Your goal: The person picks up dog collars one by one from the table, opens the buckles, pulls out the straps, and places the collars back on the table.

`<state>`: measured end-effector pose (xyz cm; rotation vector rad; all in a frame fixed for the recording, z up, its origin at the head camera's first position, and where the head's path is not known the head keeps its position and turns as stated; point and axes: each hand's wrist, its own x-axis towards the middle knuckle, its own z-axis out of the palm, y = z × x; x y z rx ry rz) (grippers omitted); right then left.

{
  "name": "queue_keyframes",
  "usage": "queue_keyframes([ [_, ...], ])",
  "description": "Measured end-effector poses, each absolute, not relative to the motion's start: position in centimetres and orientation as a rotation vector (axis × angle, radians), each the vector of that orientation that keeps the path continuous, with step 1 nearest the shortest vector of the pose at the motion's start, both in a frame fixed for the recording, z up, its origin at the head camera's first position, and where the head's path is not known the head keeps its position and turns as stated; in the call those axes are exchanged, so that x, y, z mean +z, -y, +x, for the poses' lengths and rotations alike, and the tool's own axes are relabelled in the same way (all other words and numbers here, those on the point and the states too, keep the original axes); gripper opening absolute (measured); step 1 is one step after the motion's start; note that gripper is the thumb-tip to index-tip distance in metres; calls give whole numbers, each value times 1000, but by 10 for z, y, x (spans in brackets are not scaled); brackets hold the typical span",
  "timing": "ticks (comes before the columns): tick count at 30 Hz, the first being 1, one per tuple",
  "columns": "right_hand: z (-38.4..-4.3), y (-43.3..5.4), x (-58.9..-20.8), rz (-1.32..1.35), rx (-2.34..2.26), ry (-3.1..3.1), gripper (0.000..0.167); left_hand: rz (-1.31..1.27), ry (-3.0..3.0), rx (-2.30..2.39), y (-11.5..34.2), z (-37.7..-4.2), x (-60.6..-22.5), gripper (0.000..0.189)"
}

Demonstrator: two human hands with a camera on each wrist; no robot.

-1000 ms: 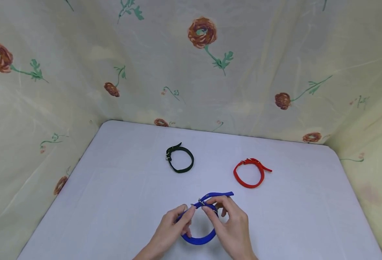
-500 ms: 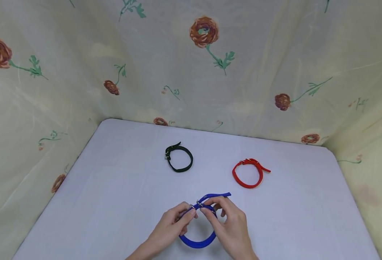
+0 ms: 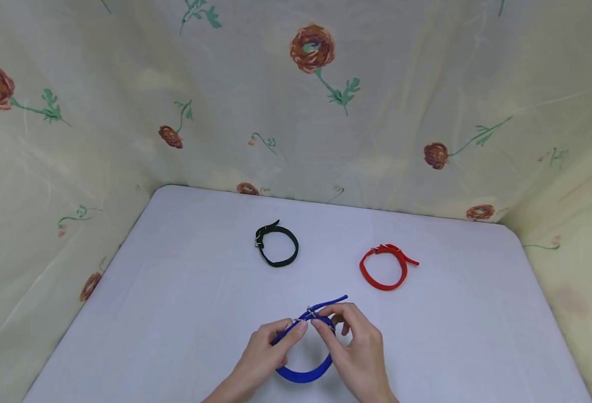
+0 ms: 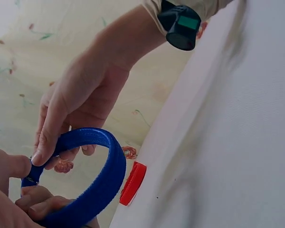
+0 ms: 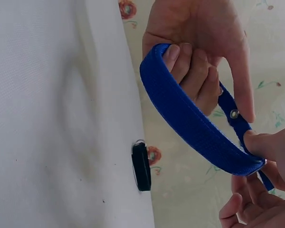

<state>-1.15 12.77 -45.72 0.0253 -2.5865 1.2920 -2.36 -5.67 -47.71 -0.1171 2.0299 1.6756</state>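
A blue buckled collar, formed into a loop, is held above the table by both hands. My left hand pinches the strap between thumb and fingers, left of the metal buckle. With thumb and index finger my right hand pinches the collar just right of that buckle. The strap's free end sticks out to the upper right, past the right fingers. Metal eyelets show along the strap in the right wrist view. The left fingers partly hide the loop's left side.
On the white table lie a dark green buckled collar, back left of the hands, and a red buckled collar, back right. A flower-patterned cloth hangs around the back and sides.
The blue strap's free end has drawn back leftward and sticks out less past the right fingers. My left hand has shifted slightly along the strap; the right hand keeps its pinch.
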Motion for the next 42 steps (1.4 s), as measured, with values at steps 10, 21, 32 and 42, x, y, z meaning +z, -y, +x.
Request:
queue_keyframes([
  [10,-12,-129,-457,120,1289,2580,26,71,-2095,1696,59,-22,-473,37],
  [21,-12,-131,-458,139,1324,2664,25,64,-1969,1753,61,-22,-476,40],
  [32,-13,-130,-457,120,1295,2610,25,-78,-2054,1745,59,-21,-472,46],
  [42,-12,-129,-456,104,1312,2574,29,-73,-1977,1764,60,-21,-472,49],
])
